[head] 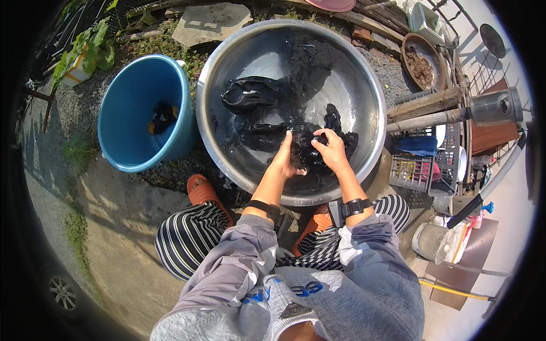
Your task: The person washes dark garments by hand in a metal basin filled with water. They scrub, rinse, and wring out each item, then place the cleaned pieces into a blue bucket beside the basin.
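A large metal basin (206, 145) with dark water and black wet cloth (251, 96) in it stands before me. Over its near part, my left hand (288, 157) is held with the thumb up and the fingers low against the dark wet cloth; its grip is partly hidden. My right hand (329, 149), just to the right, pinches a piece of black wet cloth between thumb and fingers. More black cloth (332, 118) lies beyond the right hand, against the basin's side. A blue plastic bucket (128, 98) on the left holds a small dark and yellow cloth item (163, 118).
Plastic crates (409, 172) with things in them stand at the right, below wooden poles (426, 106) and a metal dipper (495, 106). A round brown pan (422, 59) lies at the upper right. A flat stone (209, 23) lies beyond the basin.
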